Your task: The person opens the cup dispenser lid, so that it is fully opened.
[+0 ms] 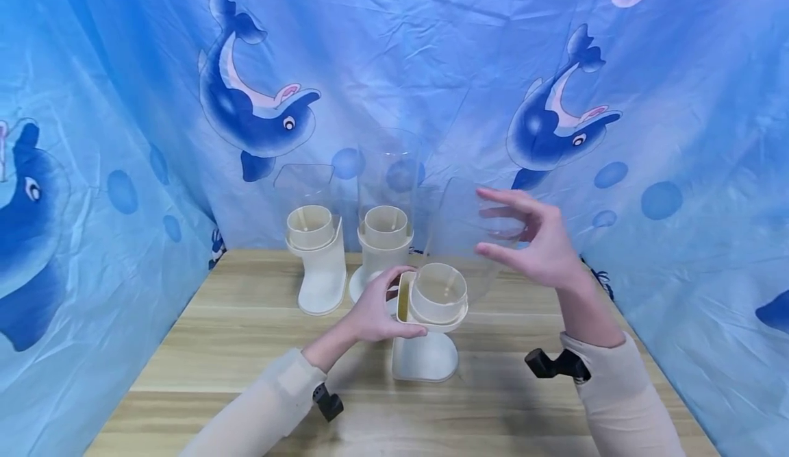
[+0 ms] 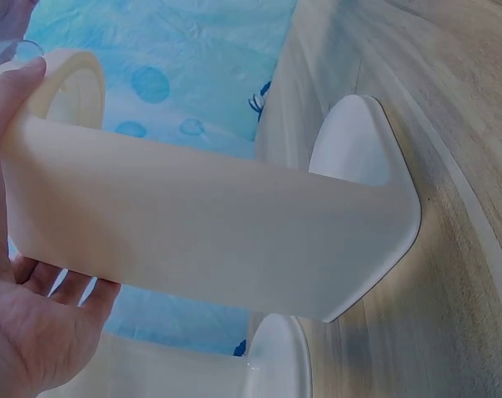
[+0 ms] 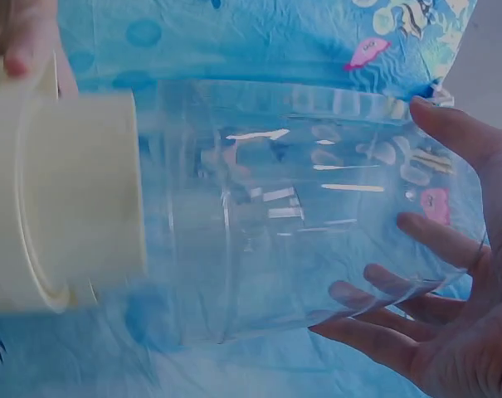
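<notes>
My left hand (image 1: 379, 312) grips the upper part of a cream plastic stand (image 1: 425, 357), thumb in front and fingers behind. The stand has a flat rounded foot on the table and a round cream collar (image 3: 85, 191) on top. A clear plastic cylinder (image 3: 275, 224) is in my right hand (image 1: 533, 241), thumb on one side and fingers spread along the other near its far end. In the right wrist view, the cylinder's near end lies right by the collar's rim, roughly in line with it. From the left wrist, the stand's smooth back (image 2: 192, 215) shows.
Two similar cream stands, one at the left (image 1: 320, 272) and one in the middle (image 1: 385, 255), stand behind with clear containers on top. The wooden table (image 1: 246, 368) lies beneath. A blue dolphin-print curtain (image 1: 419, 66) closes off the back and sides.
</notes>
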`<control>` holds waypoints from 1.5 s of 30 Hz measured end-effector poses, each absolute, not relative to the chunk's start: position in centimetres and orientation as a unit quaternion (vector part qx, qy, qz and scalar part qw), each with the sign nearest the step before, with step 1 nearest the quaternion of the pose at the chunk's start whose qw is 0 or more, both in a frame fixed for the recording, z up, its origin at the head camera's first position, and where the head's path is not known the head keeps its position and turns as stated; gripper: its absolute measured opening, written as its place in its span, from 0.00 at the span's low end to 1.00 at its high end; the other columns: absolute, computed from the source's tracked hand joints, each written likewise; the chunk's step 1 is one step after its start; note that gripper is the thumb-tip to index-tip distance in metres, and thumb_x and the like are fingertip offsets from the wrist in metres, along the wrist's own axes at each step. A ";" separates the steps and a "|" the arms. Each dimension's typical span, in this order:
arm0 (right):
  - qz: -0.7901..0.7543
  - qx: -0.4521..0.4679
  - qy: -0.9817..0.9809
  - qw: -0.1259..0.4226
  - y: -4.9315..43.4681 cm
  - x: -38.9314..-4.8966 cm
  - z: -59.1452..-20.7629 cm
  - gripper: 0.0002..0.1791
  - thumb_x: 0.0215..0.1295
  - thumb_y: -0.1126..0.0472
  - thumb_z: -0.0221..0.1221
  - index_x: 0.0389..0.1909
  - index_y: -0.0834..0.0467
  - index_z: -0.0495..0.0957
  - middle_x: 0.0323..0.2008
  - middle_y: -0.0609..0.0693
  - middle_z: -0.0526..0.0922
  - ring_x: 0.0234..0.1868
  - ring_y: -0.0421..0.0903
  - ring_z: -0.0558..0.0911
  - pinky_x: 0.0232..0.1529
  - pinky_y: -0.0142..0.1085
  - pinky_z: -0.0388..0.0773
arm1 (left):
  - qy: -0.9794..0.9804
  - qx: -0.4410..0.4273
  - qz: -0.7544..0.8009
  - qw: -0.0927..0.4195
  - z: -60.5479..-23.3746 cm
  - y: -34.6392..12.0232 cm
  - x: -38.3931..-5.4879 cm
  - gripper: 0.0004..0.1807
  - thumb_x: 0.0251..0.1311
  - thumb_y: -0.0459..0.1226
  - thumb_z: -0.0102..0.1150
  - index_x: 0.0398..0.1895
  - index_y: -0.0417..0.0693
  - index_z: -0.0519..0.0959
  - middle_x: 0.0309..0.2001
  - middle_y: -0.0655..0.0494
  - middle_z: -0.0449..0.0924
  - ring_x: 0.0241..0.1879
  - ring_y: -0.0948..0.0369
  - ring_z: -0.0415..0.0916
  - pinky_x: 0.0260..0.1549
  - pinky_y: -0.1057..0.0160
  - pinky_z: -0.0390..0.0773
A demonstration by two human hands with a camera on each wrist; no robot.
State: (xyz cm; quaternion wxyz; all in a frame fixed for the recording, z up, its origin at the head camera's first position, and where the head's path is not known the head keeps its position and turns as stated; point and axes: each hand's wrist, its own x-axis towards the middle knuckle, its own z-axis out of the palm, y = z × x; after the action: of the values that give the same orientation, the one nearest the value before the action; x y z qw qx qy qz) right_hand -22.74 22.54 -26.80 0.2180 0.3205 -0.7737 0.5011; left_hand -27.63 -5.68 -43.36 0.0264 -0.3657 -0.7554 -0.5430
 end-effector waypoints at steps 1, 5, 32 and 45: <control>0.499 0.311 -0.775 0.231 23.0 -22.8 -26.6 0.39 0.50 0.79 0.75 0.68 0.63 0.80 0.64 0.47 0.84 0.56 0.36 0.88 0.47 0.32 0.89 | -0.754 -0.366 -0.545 0.023 -43.3 -5.6 -27.6 0.53 0.38 0.41 0.88 0.72 0.45 0.71 0.63 0.49 0.81 0.62 0.53 0.79 0.65 0.47 0.82; 0.481 0.265 -0.789 0.277 24.9 -23.0 -26.0 0.39 0.50 0.78 0.76 0.66 0.58 0.82 0.58 0.42 0.85 0.51 0.35 0.89 0.46 0.29 0.89 | -0.755 -0.364 -0.545 0.012 -43.1 -5.5 -27.5 0.53 0.38 0.41 0.87 0.72 0.45 0.71 0.63 0.48 0.81 0.62 0.53 0.79 0.66 0.47 0.81; 0.297 -0.057 -0.909 0.287 29.1 -27.0 -32.2 0.54 0.50 0.27 0.76 0.72 0.53 0.72 0.65 0.68 0.71 0.57 0.67 0.82 0.53 0.60 0.80 | -0.761 -0.352 -0.545 0.015 -43.7 -5.7 -27.4 0.53 0.39 0.42 0.87 0.72 0.45 0.70 0.62 0.48 0.81 0.63 0.53 0.79 0.68 0.49 0.80; 0.297 -0.116 -0.906 0.279 28.7 -29.9 -38.2 0.57 0.48 0.24 0.74 0.69 0.56 0.68 0.60 0.69 0.67 0.47 0.59 0.72 0.36 0.41 0.68 | -0.758 -0.354 -0.547 0.014 -43.7 -5.7 -27.4 0.53 0.39 0.42 0.87 0.72 0.45 0.71 0.62 0.49 0.81 0.63 0.55 0.79 0.67 0.54 0.80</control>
State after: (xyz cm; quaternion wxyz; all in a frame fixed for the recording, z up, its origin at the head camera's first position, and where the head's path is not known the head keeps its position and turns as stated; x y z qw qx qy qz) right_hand -29.88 28.71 -38.23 0.2789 -0.1156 -0.9059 0.2969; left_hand -27.36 -5.73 -43.74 0.0139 -0.3536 -0.7584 -0.5473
